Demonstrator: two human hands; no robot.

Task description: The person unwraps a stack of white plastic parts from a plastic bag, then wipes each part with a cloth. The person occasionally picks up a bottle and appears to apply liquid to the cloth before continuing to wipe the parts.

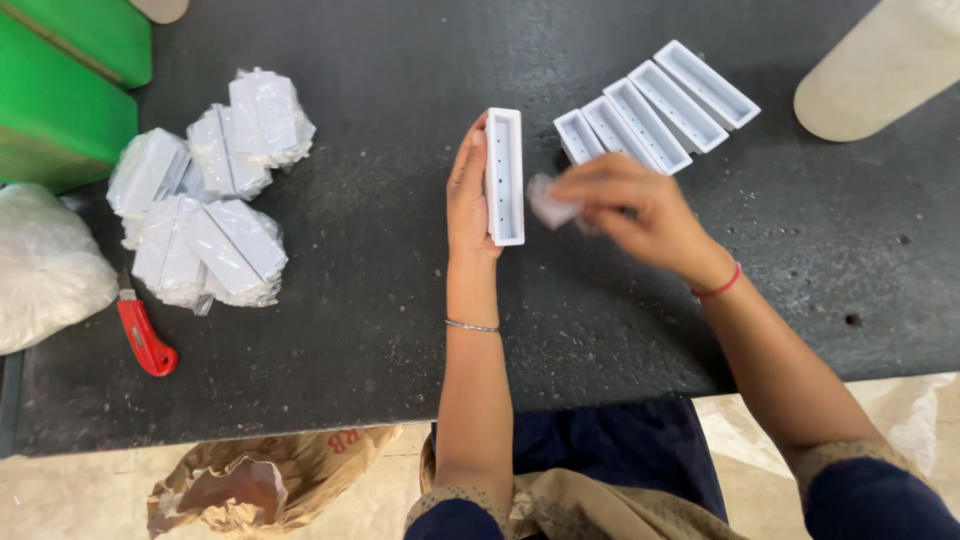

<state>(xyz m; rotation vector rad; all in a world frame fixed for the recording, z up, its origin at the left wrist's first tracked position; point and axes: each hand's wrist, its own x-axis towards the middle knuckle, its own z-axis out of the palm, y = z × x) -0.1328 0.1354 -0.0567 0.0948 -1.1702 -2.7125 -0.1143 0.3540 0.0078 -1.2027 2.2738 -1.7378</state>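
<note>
Here is the dark work table [380, 300], seen from above, and both hands are busy near its middle; the left hand [468, 195] lies flat and open along the left wall of a long white plastic tray [504, 175], fingers stretched straight up its side, palm pressed to it, steadying it rather than wrapping it; the tray sits lengthwise on the table, open side up, a row of small holes showing down its floor; just to its right the right hand [635, 205] is blurred, fingers pinched shut on a small crumpled bit of pale cloth or wrap [552, 203], which hangs beside the tray's right wall, near its lower half; whether the scrap touches the tray I cannot tell through the blur; a red thread circles the right wrist, a thin bangle the left forearm; beyond the right hand, five more white trays [655, 105] lie side by side in a slanted row, open sides up, touching one another; far left on the table, a heap of trays wrapped in clear plastic [210, 185] is piled loosely; below that heap lies a red utility knife [143, 338]; a white plastic bag [45, 265] bulges at the left edge, with a green crate [60, 100] above it; a pale cylinder [880, 65] sits at top right.
</note>
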